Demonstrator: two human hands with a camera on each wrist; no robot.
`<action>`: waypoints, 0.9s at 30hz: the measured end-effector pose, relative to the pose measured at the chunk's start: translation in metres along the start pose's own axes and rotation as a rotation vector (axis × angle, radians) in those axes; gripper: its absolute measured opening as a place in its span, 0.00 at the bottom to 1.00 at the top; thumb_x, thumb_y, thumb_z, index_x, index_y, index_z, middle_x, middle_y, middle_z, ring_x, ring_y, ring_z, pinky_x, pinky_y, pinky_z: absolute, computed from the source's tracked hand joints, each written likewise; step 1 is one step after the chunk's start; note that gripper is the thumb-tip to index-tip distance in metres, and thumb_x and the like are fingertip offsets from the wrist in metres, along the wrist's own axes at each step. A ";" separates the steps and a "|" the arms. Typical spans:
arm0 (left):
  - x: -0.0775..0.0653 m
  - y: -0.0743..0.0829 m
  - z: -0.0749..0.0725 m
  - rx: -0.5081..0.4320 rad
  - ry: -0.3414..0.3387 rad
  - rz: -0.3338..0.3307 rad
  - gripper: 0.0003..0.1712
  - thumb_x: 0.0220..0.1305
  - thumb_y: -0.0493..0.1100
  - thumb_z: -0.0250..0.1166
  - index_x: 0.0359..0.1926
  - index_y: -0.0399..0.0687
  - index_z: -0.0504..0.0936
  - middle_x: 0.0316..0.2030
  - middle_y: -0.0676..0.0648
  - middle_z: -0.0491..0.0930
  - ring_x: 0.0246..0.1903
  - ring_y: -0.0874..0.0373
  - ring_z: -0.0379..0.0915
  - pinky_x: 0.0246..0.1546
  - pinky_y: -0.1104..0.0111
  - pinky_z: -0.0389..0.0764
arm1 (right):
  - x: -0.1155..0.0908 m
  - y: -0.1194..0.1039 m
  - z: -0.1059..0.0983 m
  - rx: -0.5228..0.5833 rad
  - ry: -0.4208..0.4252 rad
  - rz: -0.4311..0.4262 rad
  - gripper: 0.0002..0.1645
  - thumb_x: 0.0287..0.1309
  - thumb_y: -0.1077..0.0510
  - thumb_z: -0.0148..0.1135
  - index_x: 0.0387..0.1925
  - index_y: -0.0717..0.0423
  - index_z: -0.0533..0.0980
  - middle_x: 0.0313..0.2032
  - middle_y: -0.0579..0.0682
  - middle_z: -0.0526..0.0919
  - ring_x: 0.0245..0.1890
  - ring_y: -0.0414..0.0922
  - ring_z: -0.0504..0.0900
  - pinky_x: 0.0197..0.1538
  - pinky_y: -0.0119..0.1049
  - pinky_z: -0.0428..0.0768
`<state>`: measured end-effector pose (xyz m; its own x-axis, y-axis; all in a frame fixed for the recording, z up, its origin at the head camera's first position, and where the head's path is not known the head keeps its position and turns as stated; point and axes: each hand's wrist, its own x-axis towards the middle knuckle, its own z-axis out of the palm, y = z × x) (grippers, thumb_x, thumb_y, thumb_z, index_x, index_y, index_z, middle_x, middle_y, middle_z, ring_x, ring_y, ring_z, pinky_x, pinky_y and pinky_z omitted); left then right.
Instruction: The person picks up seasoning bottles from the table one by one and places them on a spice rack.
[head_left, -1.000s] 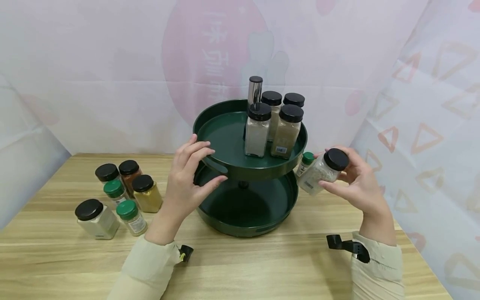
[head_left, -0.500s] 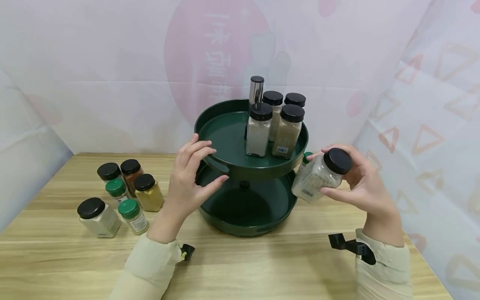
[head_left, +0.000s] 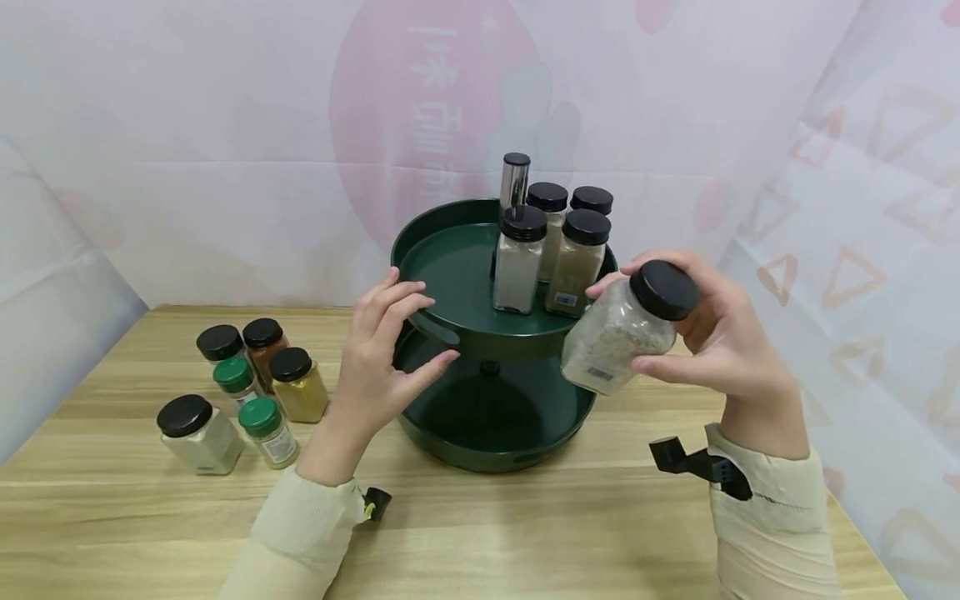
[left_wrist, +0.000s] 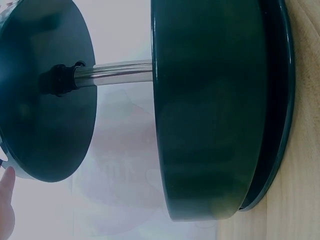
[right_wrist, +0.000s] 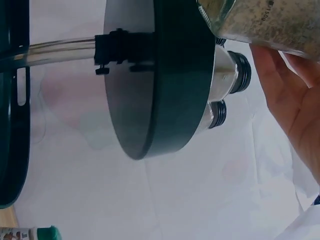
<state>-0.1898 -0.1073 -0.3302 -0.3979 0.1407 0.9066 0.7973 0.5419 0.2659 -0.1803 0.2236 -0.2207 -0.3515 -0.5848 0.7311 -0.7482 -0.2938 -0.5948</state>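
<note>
My right hand grips a clear spice jar with a black lid, holding pale flaky contents. It is tilted in front of the right rim of a dark green two-tier turntable's upper tray. In the right wrist view the jar is beside this tray's wall, partly cut off. My left hand is at the tray's left front rim, fingers spread over the edge and thumb by the handle slot. Several black-lidded spice jars and a slim steel-topped bottle stand on the tray's right half.
Below is the turntable's lower tray, its visible floor bare. On the table's left stand several spice jars, among them a yellow one and a green-capped one. Another green-capped jar shows in the right wrist view. A printed cloth hangs behind.
My right hand has raised the spice jar and brought it left, toward the upper tray; it now hides the green-capped jar behind it. My left hand and the turntable have stayed put.
</note>
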 end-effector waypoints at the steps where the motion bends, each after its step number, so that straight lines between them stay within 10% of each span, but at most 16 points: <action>1: 0.000 0.000 0.000 0.001 -0.001 0.001 0.35 0.63 0.64 0.64 0.54 0.38 0.77 0.59 0.37 0.75 0.69 0.35 0.61 0.73 0.50 0.62 | 0.003 -0.001 0.001 0.005 -0.003 -0.004 0.41 0.42 0.79 0.71 0.59 0.80 0.64 0.52 0.68 0.80 0.56 0.58 0.81 0.55 0.38 0.84; 27: 0.000 -0.001 0.000 0.010 -0.010 0.002 0.35 0.63 0.64 0.65 0.54 0.38 0.77 0.59 0.39 0.75 0.69 0.35 0.61 0.73 0.50 0.64 | 0.073 0.026 0.038 -0.268 0.063 0.114 0.43 0.39 0.80 0.73 0.60 0.71 0.66 0.52 0.58 0.82 0.47 0.50 0.86 0.47 0.43 0.88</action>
<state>-0.1905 -0.1075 -0.3309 -0.4008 0.1502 0.9038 0.7937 0.5496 0.2607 -0.2043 0.1446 -0.1951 -0.4696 -0.5520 0.6890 -0.8211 -0.0139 -0.5707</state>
